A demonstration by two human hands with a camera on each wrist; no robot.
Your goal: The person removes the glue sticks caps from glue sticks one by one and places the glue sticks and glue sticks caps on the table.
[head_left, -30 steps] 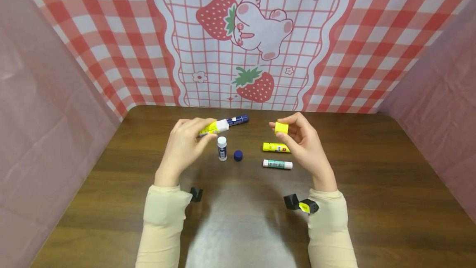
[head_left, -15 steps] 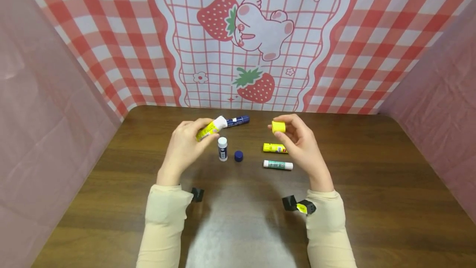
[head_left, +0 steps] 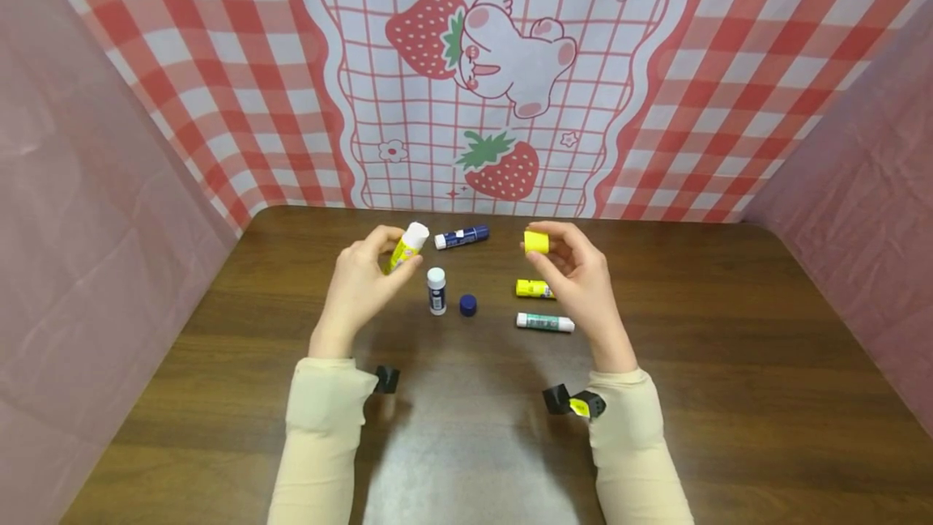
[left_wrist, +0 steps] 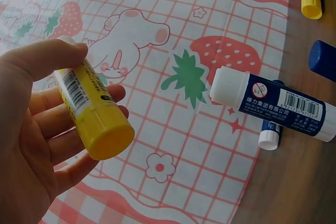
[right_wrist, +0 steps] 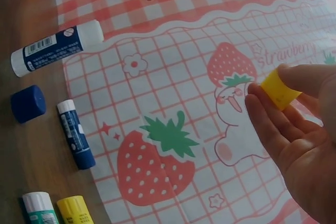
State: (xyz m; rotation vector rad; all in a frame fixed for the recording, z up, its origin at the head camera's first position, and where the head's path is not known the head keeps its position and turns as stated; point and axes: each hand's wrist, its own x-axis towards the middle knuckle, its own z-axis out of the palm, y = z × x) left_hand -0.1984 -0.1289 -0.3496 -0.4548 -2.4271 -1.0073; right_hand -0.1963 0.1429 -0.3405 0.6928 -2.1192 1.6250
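Yellow glue stick [head_left: 407,248], partly hidden in left hand [head_left: 361,278]

The cap [head_left: 536,242] is yellow, the cloth [head_left: 525,63] checked red and white.

brown wooden table [head_left: 474,428], red-and-white strawberry cloth [head_left: 481,79] behind, 2 pink side drapes [head_left: 87,217]

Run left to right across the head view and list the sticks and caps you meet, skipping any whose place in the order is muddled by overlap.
Held yellow stick → standing blue stick → blue cap → yellow cap.
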